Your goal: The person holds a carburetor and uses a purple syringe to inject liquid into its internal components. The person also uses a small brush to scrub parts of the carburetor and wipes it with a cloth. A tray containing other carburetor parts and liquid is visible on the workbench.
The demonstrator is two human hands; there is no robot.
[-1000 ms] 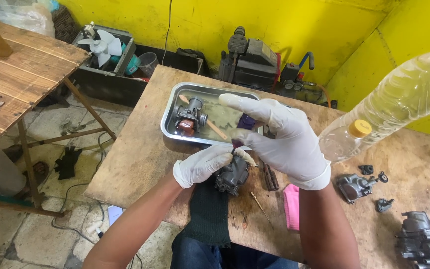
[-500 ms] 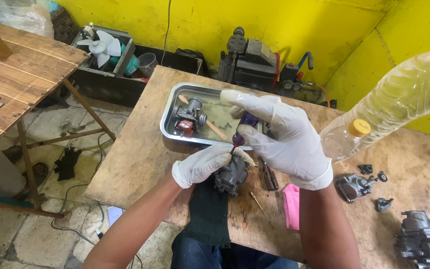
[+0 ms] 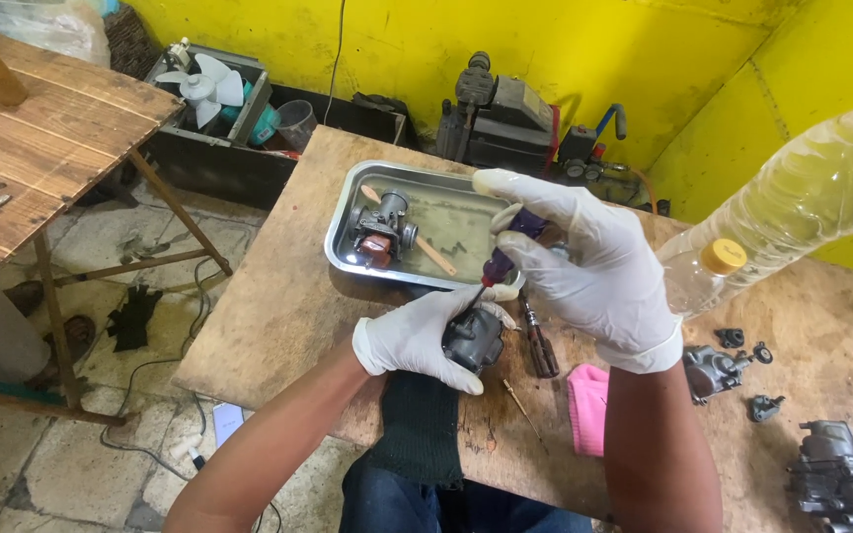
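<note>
Both hands wear white gloves. My left hand [image 3: 417,336] grips a small dark grey carburetor part [image 3: 474,339] just above the wooden table's near edge. My right hand [image 3: 584,266] holds a screwdriver [image 3: 502,259] with a purple and red handle, its thin tip pointing down onto the top of that part. Right behind the hands stands a shiny metal tray [image 3: 348,232] holding another carburetor [image 3: 379,229] and a wooden stick [image 3: 425,247].
A clear plastic bottle with a yellow cap [image 3: 792,212] looms at the right. Another screwdriver [image 3: 539,341], a pink cloth [image 3: 586,405], a dark green cloth [image 3: 419,424] and several small engine parts [image 3: 733,360] lie on the table [image 3: 269,316]. A second wooden bench [image 3: 41,148] stands left.
My right hand has lifted and tilted the screwdriver more upright, bringing its tip down onto the part in my left hand. The left hand has stayed in place.
</note>
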